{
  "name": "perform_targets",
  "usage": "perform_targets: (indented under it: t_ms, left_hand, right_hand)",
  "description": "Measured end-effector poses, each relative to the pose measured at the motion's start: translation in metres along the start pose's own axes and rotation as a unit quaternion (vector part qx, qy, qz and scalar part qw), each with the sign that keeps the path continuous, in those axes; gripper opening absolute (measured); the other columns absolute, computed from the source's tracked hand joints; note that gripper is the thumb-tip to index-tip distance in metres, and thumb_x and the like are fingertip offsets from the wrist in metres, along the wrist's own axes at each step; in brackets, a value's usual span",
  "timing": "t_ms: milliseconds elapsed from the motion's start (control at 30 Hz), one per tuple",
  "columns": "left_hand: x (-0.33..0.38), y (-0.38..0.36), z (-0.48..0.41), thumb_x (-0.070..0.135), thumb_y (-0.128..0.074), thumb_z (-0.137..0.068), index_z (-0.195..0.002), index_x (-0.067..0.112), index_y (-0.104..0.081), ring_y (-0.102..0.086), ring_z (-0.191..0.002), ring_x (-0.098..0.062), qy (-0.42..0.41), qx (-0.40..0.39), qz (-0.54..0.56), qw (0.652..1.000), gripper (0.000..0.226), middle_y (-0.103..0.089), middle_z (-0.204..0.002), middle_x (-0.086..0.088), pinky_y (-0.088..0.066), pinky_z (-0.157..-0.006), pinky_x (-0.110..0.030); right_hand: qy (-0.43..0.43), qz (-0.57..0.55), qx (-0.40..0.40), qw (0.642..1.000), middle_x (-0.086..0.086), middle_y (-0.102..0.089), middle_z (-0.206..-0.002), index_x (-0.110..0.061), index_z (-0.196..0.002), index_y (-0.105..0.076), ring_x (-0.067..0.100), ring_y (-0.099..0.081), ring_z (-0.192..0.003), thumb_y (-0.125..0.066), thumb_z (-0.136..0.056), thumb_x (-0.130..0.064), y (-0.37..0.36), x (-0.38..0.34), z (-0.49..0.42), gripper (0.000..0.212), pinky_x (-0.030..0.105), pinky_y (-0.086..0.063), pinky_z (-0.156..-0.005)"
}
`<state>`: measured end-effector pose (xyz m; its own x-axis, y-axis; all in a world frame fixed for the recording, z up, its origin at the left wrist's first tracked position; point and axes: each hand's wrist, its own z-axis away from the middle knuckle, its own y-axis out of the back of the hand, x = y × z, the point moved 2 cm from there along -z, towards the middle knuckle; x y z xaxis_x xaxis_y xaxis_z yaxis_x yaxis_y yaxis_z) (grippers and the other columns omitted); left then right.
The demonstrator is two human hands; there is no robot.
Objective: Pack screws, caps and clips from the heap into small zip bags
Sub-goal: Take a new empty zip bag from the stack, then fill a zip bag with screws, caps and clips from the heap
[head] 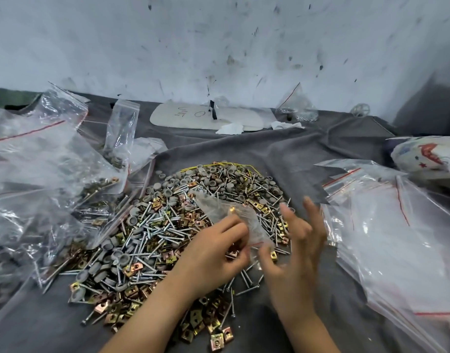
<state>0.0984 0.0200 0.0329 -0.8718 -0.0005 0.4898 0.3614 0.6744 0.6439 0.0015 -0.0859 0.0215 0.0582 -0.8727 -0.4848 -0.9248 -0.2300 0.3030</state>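
Packing workshop: hardware heap (pixel 155 233), zip bags (pixel 397 250)

Handwritten "O" beside an unreadable scrawl on white board (pixel 173 119), sack (pixel 428 151) print unreadable

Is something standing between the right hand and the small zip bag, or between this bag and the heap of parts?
Nothing visible stands in the way. The left hand pinches the small zip bag just above the heap, and the right hand, blurred, is right beside the bag with its fingers spread.
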Motion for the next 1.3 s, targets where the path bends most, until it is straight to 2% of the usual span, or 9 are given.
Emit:
perform_targets:
  t_ms: [133, 500, 667, 767, 833, 967, 1067, 1133, 1300]
  left_hand:
    - [0.008, -0.003, 0.003, 0.012, -0.052, -0.078, -0.087, 0.021, -0.042, -0.047, -0.065, -0.012, -0.041, -0.005, -0.061, 0.997, 0.016, -0.051, -0.079, 0.005, -0.047, -0.051, -0.037]
    - [0.016, 0.002, 0.005, 0.023, -0.050, -0.082, -0.081, 0.014, -0.065, -0.056, -0.088, -0.010, -0.064, -0.079, -0.051, 0.994, 0.018, -0.060, -0.110, -0.001, -0.048, -0.071, -0.026]
    - [0.011, 0.001, 0.003, 0.023, -0.054, -0.090, -0.080, 0.008, -0.062, -0.061, -0.083, -0.008, -0.041, 0.015, -0.038, 0.998, 0.020, -0.059, -0.117, 0.000, -0.054, -0.067, -0.027]
    - [0.007, 0.011, 0.003, 0.021, -0.055, -0.092, -0.077, 0.005, -0.064, -0.062, -0.083, -0.005, 0.030, 0.156, 0.079, 0.984, 0.024, -0.057, -0.120, 0.006, -0.051, -0.058, -0.016]
    - [0.003, 0.021, 0.003, 0.020, -0.057, -0.090, -0.071, 0.009, -0.065, -0.062, -0.067, -0.008, 0.120, 0.231, 0.237, 0.936, 0.024, -0.060, -0.118, 0.010, -0.048, -0.046, -0.016]
    - [-0.007, 0.029, -0.003, 0.023, -0.051, -0.087, -0.060, 0.016, -0.068, -0.043, -0.038, -0.002, 0.258, 0.227, 0.606, 0.717, 0.033, -0.061, -0.066, 0.002, -0.035, -0.035, -0.011]
    - [-0.010, 0.030, -0.001, 0.027, -0.049, -0.088, -0.061, 0.016, -0.058, -0.041, -0.038, -0.004, 0.272, 0.189, 0.670, 0.664, 0.031, -0.051, -0.055, 0.005, -0.035, -0.038, -0.010]
    - [-0.013, 0.028, 0.000, 0.027, -0.050, -0.086, -0.065, 0.019, -0.057, -0.042, -0.044, -0.008, 0.277, 0.173, 0.627, 0.707, 0.024, -0.051, -0.059, 0.004, -0.037, -0.044, -0.019]
    - [-0.013, 0.022, 0.002, 0.009, -0.044, -0.085, -0.075, 0.019, -0.052, -0.048, -0.060, -0.010, 0.172, 0.126, 0.129, 0.968, 0.016, -0.052, -0.067, 0.010, -0.041, -0.055, -0.017]
  right_hand:
    - [0.044, -0.012, 0.018, 0.999, 0.012, -0.058, -0.119, -0.010, -0.096, -0.069, 0.023, -0.061, -0.101, -0.054, -0.093, -0.016, 0.000, -0.003, 0.004, 0.017, 0.031, -0.049, -0.089]
    - [-0.308, -0.195, 0.032, 0.930, -0.005, -0.066, -0.069, -0.019, -0.070, -0.066, 0.008, -0.059, -0.067, -0.051, -0.074, -0.008, 0.004, 0.020, -0.001, 0.019, 0.013, -0.044, -0.060]
    - [-0.333, -0.349, -0.002, 0.876, 0.004, -0.066, -0.107, -0.013, -0.107, -0.063, 0.016, -0.060, -0.100, -0.052, -0.075, -0.010, 0.001, 0.027, -0.003, 0.034, 0.032, -0.047, -0.087]
    - [-0.251, -0.331, 0.004, 0.909, 0.000, -0.056, -0.124, -0.015, -0.125, -0.052, 0.013, -0.055, -0.107, -0.052, -0.082, -0.024, 0.004, 0.022, -0.001, 0.043, 0.019, -0.045, -0.089]
    - [-0.259, -0.291, 0.023, 0.921, 0.004, -0.059, -0.115, -0.020, -0.114, -0.058, 0.015, -0.057, -0.101, -0.050, -0.085, -0.032, 0.005, 0.023, -0.001, 0.032, 0.020, -0.045, -0.085]
    - [-0.288, -0.041, -0.056, 0.955, -0.002, -0.064, -0.094, -0.028, -0.089, -0.061, 0.020, -0.058, -0.094, -0.058, -0.087, -0.006, 0.003, 0.037, -0.001, 0.022, 0.030, -0.046, -0.081]
    - [-0.273, 0.074, -0.174, 0.943, -0.006, -0.060, -0.089, -0.019, -0.090, -0.065, 0.021, -0.052, -0.098, -0.054, -0.080, 0.006, -0.003, 0.041, 0.002, 0.029, 0.029, -0.040, -0.083]
    - [-0.254, 0.113, -0.214, 0.936, -0.006, -0.059, -0.091, -0.017, -0.093, -0.067, 0.020, -0.048, -0.099, -0.055, -0.078, 0.007, -0.004, 0.042, 0.002, 0.031, 0.033, -0.040, -0.088]
    - [-0.256, 0.096, -0.253, 0.928, -0.011, -0.061, -0.089, -0.024, -0.104, -0.065, 0.011, -0.041, -0.100, -0.061, -0.081, -0.003, 0.002, 0.042, 0.002, 0.032, 0.025, -0.033, -0.082]
